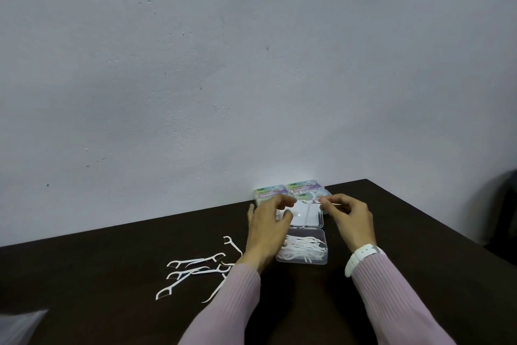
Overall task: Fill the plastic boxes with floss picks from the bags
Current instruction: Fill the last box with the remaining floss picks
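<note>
- Nearest the viewer, at the near left corner of the dark table (419, 246), lies a clear plastic bag (19, 325); contents cannot be made out.
- Loose floss picks (193, 269) lie scattered on the table left of the left forearm, apparently tipped out for easy picking.
- 1 clear open box (303, 249) sits between the wrists, its tray holding a heap of white picks; its hinged lid (307, 214) lies flat just beyond it.
- Left hand (268, 221) hovers over the lid's left edge, fingers curled; whether it pinches anything cannot be told.
- Right hand (349, 219) pinches 1 pick (309, 210) that hangs over the lid, judged to be on its way to the tray.
- 3 closed, labelled boxes (291, 191) stand against the far wall, judged to be already filled.
</note>
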The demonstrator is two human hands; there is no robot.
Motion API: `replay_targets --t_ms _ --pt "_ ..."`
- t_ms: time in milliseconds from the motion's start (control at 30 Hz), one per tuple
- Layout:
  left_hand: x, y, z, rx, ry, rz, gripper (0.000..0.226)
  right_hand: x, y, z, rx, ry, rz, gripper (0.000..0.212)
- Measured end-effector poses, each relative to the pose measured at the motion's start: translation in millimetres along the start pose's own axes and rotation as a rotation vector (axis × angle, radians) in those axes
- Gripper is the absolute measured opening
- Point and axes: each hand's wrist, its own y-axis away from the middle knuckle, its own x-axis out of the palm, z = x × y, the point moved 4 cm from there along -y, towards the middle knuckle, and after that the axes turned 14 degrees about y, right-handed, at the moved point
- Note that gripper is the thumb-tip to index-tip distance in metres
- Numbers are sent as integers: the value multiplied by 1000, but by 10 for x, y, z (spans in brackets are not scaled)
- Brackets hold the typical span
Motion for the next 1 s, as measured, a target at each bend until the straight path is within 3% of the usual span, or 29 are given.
replay_targets --t_ms 100,233,433,833,1000 --pt "-24 -20 -104 36 174 33 24 22 9 41 -48 8 53 2" --pt "18 -38 -170 75 116 83 25 74 55 109 -146 42 126 7" --pt "-37 -32 -205 101 161 -18 5 112 72 126 -196 87 151 1" --pt "-270 -99 -82 -115 691 -305 18 168 57 3 -176 298 297 14" --pt "-146 -57 92 -282 668 -171 22 192 84 1 -226 453 331 11"
